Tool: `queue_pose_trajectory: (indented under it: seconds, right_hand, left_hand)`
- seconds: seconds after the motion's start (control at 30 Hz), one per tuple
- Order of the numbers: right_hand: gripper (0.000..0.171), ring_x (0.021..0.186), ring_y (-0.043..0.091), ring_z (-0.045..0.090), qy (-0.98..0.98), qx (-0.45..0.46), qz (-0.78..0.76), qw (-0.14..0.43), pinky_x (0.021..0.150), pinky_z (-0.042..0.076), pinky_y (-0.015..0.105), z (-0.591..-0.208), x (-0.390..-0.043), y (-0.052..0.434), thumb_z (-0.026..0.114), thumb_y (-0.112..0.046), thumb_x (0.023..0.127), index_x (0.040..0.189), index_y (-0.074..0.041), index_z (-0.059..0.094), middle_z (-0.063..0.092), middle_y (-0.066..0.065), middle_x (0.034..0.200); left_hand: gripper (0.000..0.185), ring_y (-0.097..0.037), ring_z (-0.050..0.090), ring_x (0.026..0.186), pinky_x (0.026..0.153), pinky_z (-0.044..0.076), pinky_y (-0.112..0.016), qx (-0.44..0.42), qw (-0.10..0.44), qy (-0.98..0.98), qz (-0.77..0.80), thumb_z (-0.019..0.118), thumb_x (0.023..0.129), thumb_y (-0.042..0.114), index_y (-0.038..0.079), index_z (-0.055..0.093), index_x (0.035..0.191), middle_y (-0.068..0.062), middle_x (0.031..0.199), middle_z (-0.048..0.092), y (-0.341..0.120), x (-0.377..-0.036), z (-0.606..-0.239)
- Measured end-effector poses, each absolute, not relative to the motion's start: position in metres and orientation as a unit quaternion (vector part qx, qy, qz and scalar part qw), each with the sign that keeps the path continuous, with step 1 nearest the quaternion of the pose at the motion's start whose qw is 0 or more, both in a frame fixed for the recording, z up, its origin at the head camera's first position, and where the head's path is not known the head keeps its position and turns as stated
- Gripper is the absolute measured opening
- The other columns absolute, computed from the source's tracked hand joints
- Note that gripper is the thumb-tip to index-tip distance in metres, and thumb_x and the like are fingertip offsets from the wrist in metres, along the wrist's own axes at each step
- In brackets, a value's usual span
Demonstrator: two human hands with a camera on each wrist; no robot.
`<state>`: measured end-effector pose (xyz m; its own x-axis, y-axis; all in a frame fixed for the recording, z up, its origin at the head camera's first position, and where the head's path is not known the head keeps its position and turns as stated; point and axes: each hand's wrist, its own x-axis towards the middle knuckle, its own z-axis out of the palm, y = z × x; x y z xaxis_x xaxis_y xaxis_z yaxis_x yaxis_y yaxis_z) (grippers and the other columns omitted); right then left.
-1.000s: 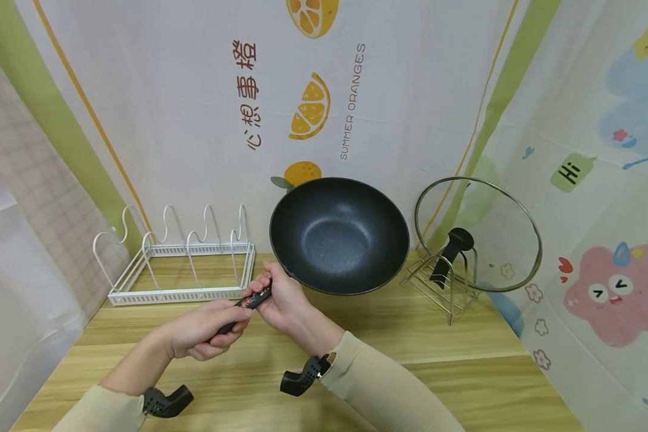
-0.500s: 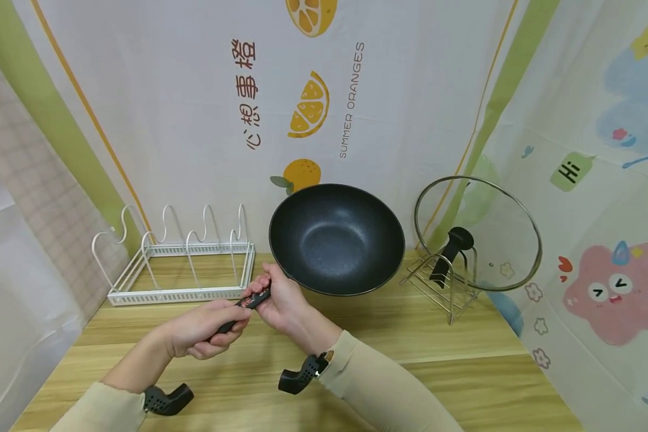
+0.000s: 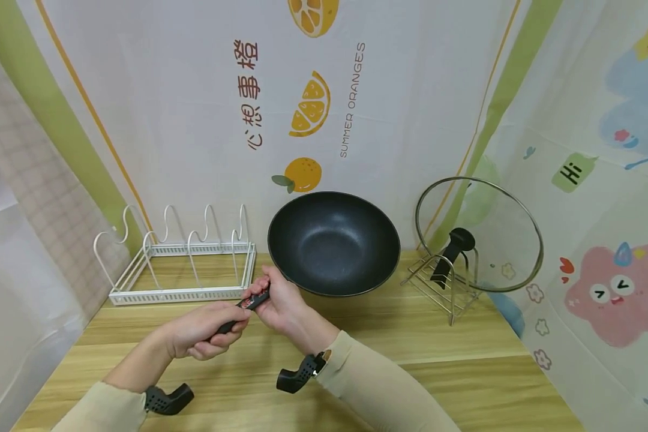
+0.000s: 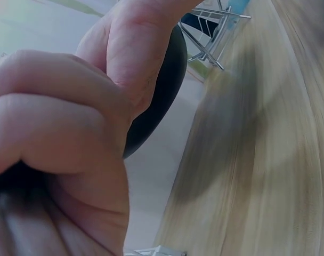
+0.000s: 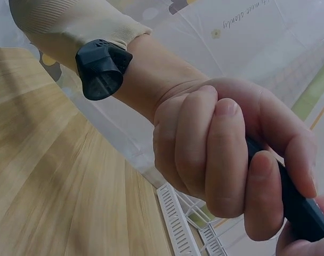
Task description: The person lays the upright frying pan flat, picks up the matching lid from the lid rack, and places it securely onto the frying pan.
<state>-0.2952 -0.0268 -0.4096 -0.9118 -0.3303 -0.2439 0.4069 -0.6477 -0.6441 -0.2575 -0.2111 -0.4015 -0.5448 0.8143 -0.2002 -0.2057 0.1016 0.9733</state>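
Both my hands, left and right, clench the wok handle, tilting it above the counter.

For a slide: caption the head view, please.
Both hands, left hand and right hand, grip the black wok handle above a wooden table.

Bright, even light; wrist views dim, perhaps motion-blurred

A light wooden tabletop stands before a white backdrop cloth printed with oranges. At 3 o'clock hangs a cartoon-patterned sheet; at 9 o'clock, a checked one.
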Motion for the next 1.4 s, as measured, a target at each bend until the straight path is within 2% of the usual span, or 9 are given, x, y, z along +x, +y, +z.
queue_pose_trajectory:
  seconds: [0.33, 0.87, 1.4]
  right_hand:
    - [0.048, 0.064, 0.007, 0.043, 0.352, 0.072, -0.910, 0.206, 0.075, 0.047, 0.025, -0.416, -0.296, -0.030, 0.048, -0.018, 0.113, 0.066, -0.018, 0.039, 0.042, -0.007, 0.067]
    - [0.047, 0.064, 0.008, 0.043, 0.354, 0.084, -0.908, 0.207, 0.076, 0.046, 0.024, -0.428, -0.299, -0.034, 0.049, -0.017, 0.111, 0.064, -0.018, 0.040, 0.043, -0.007, 0.067]
    - [0.048, 0.061, 0.006, 0.043, 0.360, 0.098, -0.904, 0.209, 0.078, 0.047, 0.027, -0.436, -0.301, -0.034, 0.050, -0.015, 0.109, 0.062, -0.019, 0.040, 0.043, -0.007, 0.065]
  left_hand:
    - [0.041, 0.006, 0.033, 0.041, 0.035, 0.016, -0.020, 0.230, 0.420, 0.621, 0.620, 0.041, 0.119, 0.031, 0.014, 0.046, 0.081, 0.013, 0.061, 0.039, -0.212, -0.259, -0.407]
    - [0.041, 0.006, 0.033, 0.041, 0.036, 0.019, -0.019, 0.227, 0.420, 0.625, 0.618, 0.040, 0.120, 0.030, 0.015, 0.046, 0.082, 0.013, 0.061, 0.040, -0.215, -0.260, -0.416]
    - [0.036, 0.006, 0.032, 0.042, 0.036, 0.016, -0.021, 0.232, 0.416, 0.618, 0.625, 0.040, 0.119, 0.029, 0.014, 0.047, 0.087, 0.013, 0.063, 0.040, -0.215, -0.261, -0.426]
